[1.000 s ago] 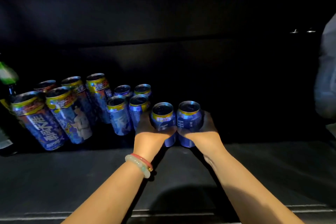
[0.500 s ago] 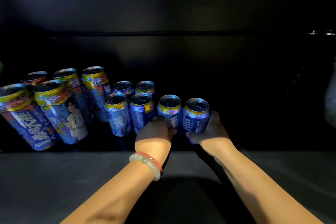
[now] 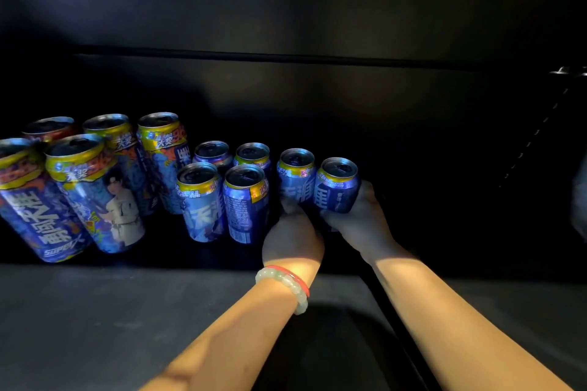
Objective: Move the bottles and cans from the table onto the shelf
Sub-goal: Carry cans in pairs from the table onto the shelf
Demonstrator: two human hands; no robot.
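Two short blue cans stand side by side deep on the dark shelf (image 3: 95, 311). My left hand (image 3: 290, 232), with a bracelet on the wrist, grips the left of them, a blue can (image 3: 297, 179). My right hand (image 3: 362, 216) wraps round the right blue can (image 3: 336, 189). Left of these stand several more short blue cans (image 3: 246, 200) in two rows. Further left are several tall blue cans (image 3: 92, 190) with yellow bands.
The shelf's back wall (image 3: 317, 98) is black and close behind the cans. Open shelf floor lies to the right of my right hand. A pale shape (image 3: 579, 200) shows at the far right edge. The shelf board above (image 3: 286, 9) hangs low.
Both hands have pushed their two cans further back on the shelf, in line with the other short cans. The view has shifted left and closer.
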